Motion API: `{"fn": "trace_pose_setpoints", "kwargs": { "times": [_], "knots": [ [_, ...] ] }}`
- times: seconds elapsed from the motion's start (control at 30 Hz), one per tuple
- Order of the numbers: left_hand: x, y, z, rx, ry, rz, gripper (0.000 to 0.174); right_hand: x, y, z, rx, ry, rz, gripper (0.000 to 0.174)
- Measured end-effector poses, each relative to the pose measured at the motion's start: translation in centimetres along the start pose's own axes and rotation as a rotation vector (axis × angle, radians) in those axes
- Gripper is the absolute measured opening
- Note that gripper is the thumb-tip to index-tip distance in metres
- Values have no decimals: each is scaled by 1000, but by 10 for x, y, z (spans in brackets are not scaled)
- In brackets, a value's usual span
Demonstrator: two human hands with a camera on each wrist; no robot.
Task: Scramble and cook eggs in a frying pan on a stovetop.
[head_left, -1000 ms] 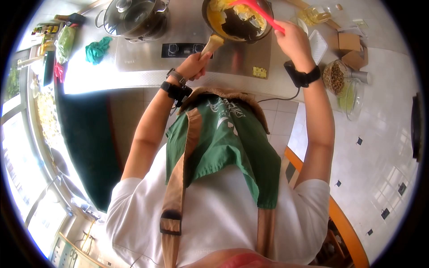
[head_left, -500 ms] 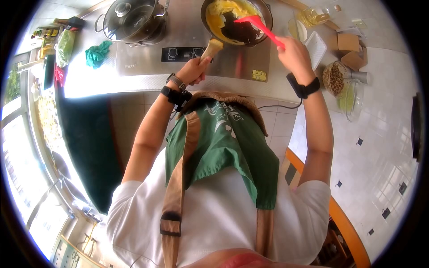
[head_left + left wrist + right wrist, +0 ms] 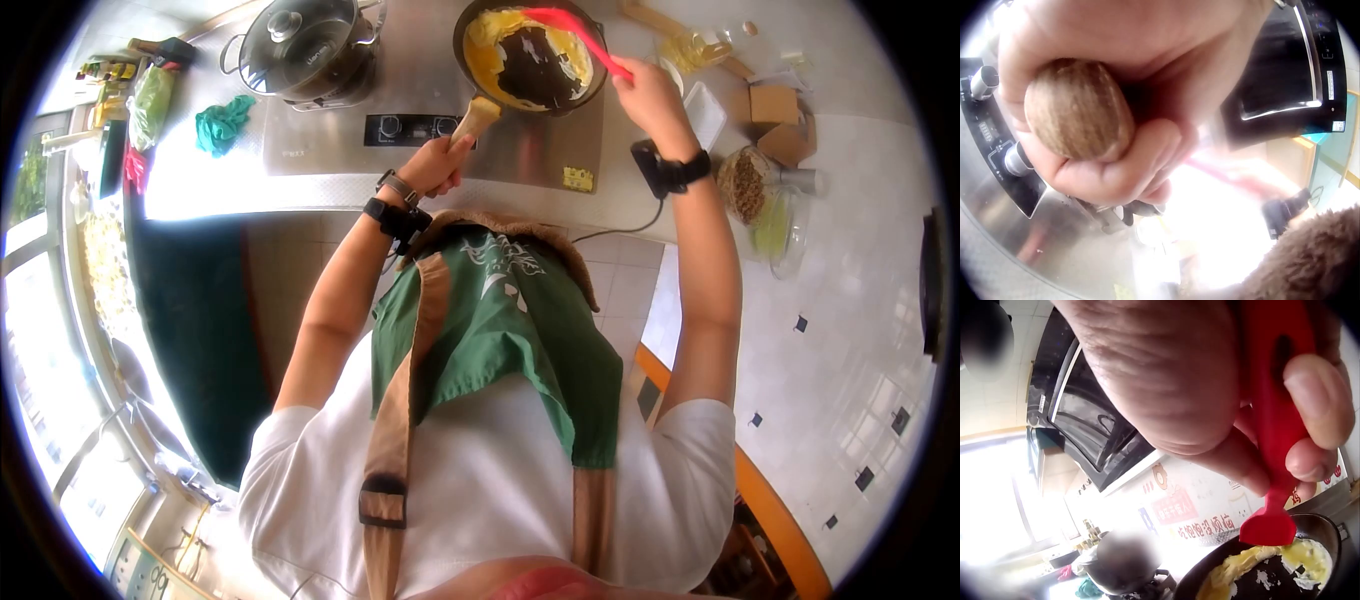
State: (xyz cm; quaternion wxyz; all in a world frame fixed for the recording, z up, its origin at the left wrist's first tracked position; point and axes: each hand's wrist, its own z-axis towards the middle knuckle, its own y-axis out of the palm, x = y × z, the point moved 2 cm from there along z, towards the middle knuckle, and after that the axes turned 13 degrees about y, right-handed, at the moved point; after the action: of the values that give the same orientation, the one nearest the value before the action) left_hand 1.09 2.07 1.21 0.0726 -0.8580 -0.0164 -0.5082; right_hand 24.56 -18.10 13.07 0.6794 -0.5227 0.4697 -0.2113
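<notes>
My left hand point(image 3: 437, 166) grips the wooden handle point(image 3: 476, 118) of a dark frying pan point(image 3: 462, 50) on the stove. In the left wrist view the fingers point(image 3: 1116, 178) wrap round the handle's rounded end point(image 3: 1079, 109). My right hand point(image 3: 655, 98) holds a red spatula point(image 3: 580, 32), its blade over the far side of the pan. Cooked egg point(image 3: 482, 55), yellow with whitish edges, rings the pan, leaving the dark middle bare. In the right wrist view the spatula's blade point(image 3: 1269, 527) overlaps the pan's far rim, above the egg point(image 3: 1310, 562).
Left of the pan stands a lidded pot point(image 3: 300, 50), with a teal cloth point(image 3: 222, 125) beside it. At the right are a white tray point(image 3: 706, 118), an oil bottle point(image 3: 700, 50), a cardboard box point(image 3: 775, 105), a bowl of brown bits point(image 3: 742, 185) and a glass bowl point(image 3: 790, 235).
The spatula blade moved down and right over the pan's middle, then back up to its far side. More egg lies round the pan's edge in view. The left hand keeps its grip.
</notes>
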Motion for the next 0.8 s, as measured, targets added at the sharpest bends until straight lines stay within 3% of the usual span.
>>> {"fn": "trace_pose_setpoints", "kwargs": {
  "times": [0.17, 0.27, 0.43, 0.47, 0.5, 0.8],
  "knots": [
    [-1, 1, 1, -7, 21, -33, 46, 15, -7, -1, -9, 59, -57, 28],
    [0, 0, 0, -6, 9, -19, 46, 4, 18, 12, 56, -49, -119, 22],
    [-2, 1, 0, -2, 24, -39, 45, -39, 56, 26, 29, -10, -165, 22],
    [-2, 0, 0, 3, 24, -43, 45, -50, 58, 23, 75, -136, -286, 23],
    [-2, 0, 1, -2, 27, -38, 45, -58, 62, 23, -1, -97, -301, 23],
    [-2, -1, 2, -10, 33, -10, 46, -55, 47, -4, -151, -363, -321, 20]
  ]
}}
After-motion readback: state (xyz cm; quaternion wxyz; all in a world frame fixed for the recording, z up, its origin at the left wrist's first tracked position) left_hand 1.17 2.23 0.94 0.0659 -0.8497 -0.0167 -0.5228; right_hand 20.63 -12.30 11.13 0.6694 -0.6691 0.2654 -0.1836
